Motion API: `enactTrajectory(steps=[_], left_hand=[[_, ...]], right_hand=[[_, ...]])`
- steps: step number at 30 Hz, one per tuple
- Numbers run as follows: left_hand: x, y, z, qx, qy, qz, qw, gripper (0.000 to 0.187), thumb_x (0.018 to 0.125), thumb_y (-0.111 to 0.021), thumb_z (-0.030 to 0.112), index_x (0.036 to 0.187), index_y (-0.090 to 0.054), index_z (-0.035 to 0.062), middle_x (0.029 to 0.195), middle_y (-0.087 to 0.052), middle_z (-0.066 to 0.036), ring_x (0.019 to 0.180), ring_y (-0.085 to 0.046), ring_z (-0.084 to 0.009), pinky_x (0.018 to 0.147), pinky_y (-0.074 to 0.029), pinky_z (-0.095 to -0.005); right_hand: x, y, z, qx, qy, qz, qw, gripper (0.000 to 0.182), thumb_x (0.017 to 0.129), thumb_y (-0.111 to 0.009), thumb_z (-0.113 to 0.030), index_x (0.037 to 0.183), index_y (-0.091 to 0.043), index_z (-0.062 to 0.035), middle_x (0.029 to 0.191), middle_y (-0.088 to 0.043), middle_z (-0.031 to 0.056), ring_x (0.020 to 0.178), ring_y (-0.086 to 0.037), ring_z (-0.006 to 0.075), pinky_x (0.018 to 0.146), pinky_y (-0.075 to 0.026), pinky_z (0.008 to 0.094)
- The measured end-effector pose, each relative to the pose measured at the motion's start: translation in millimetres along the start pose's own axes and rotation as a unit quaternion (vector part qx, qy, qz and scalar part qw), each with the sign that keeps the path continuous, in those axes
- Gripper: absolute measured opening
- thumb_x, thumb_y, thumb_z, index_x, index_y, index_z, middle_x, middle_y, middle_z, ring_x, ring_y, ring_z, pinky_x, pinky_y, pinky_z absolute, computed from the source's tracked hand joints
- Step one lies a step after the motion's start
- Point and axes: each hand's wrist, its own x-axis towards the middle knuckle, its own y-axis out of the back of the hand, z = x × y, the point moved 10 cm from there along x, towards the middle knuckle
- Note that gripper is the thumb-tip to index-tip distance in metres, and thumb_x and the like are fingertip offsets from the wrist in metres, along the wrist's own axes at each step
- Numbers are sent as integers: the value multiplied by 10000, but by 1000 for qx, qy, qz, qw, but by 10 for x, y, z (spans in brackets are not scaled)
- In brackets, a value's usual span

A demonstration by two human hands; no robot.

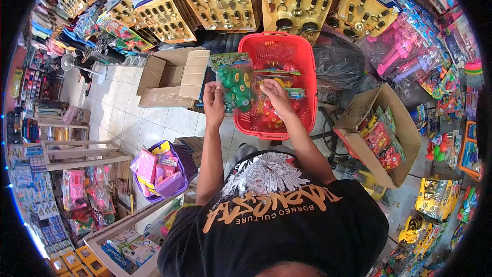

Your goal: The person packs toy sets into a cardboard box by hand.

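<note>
A clear plastic packet of green toy bowling pins (pixel 238 90) with a printed header card is held up over the left side of a red plastic basket (pixel 302 131). My left hand (pixel 214 103) is closed on the packet's left edge. Above the basket, my right hand (pixel 277 97) has its fingers curled at the packet's right edge, seemingly pinching the clear plastic; the fingertips are partly hard to make out. Inside the basket lie more packaged toys (pixel 269 118), mostly red and yellow, in clear bags with header cards.
Kitchen play sets (pixel 215 2) hang in a row behind the basket. An open cardboard box (pixel 169 79) stands to the left, and another box (pixel 402 156) with red bagged toys to the right. A purple basket (pixel 182 166) holds pink boxes. Hanging toys line the right side.
</note>
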Motion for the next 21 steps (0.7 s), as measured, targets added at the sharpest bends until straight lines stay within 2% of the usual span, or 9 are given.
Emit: enactTrajectory(steps=[1, 3, 6, 7, 11, 13, 17, 20, 21], left_hand=[[-4, 37, -63, -18, 41, -2, 999, 69, 939, -462, 121, 974, -483, 64, 808, -483, 50, 715, -400, -24, 607, -342, -170], [-59, 101, -196, -49, 127, 9, 991, 55, 948, -448, 140, 938, -466, 88, 781, -458, 61, 665, -366, -11, 565, -305, -168], [-58, 172, -337, -146, 128, 17, 981, 29, 940, -457, 121, 950, -475, 102, 800, -485, 57, 668, -386, -13, 559, -309, -171], [-61, 168, -345, -177, 133, 16, 975, 42, 937, -449, 106, 952, -488, 101, 857, -535, 32, 723, -465, -33, 613, -382, -185], [-111, 37, -338, -198, 164, -17, 966, 93, 932, -448, 124, 1019, -467, 98, 957, -565, -13, 836, -532, -88, 738, -444, -234], [-154, -94, -303, -249, 179, -57, 950, 233, 915, -475, 162, 1130, -412, 96, 1084, -533, -57, 977, -529, -158, 857, -448, -318], [-184, -251, -373, -237, 181, -112, 948, 515, 852, -578, 181, 1287, -316, 98, 1275, -421, -76, 1148, -440, -195, 929, -405, -356], [-210, -383, -310, -145, 167, -131, 966, 641, 825, -616, 231, 1345, -269, 87, 1311, -399, -97, 1176, -427, -230, 958, -387, -397], [-208, -408, -316, -139, 174, -132, 966, 622, 826, -622, 173, 1343, -296, 63, 1285, -441, -102, 1142, -468, -216, 933, -411, -371]], right_hand=[[28, -4, 57, 0, -1, -1, 1000, 425, 851, -627, -272, 1194, -474, -73, 1176, -522, 59, 1074, -499, 153, 845, -426, 294], [69, -50, 70, -30, 34, -4, 999, 657, 780, -688, -389, 1240, -412, -10, 1189, -495, 139, 1121, -465, 216, 951, -371, 340], [-16, -85, 86, -42, 22, -10, 999, 748, 744, -711, -431, 1266, -386, -5, 1200, -488, 137, 1145, -447, 230, 962, -362, 349], [23, -142, 74, -42, 44, -38, 997, 733, 760, -703, -408, 1273, -374, -2, 1202, -486, 135, 1140, -449, 223, 956, -364, 340], [-146, -215, -170, -22, 29, -77, 996, 701, 766, -708, -362, 1268, -367, -12, 1189, -487, 121, 1127, -451, 210, 954, -364, 336], [-156, -165, -210, 18, 51, -80, 995, 659, 762, -718, -314, 1243, -371, -27, 1173, -491, 105, 1122, -445, 197, 958, -354, 325], [-144, -73, -261, 1, 92, -70, 993, 619, 754, -727, -277, 1214, -384, -44, 1176, -484, 99, 1122, -440, 189, 955, -350, 322], [-225, -83, -429, -1, 120, -83, 989, 634, 750, -731, -246, 1231, -367, -49, 1195, -470, 101, 1122, -437, 187, 948, -353, 323], [-244, -88, -475, -6, 129, -89, 988, 655, 747, -734, -233, 1245, -352, -47, 1199, -467, 104, 1123, -437, 191, 950, -354, 327]])
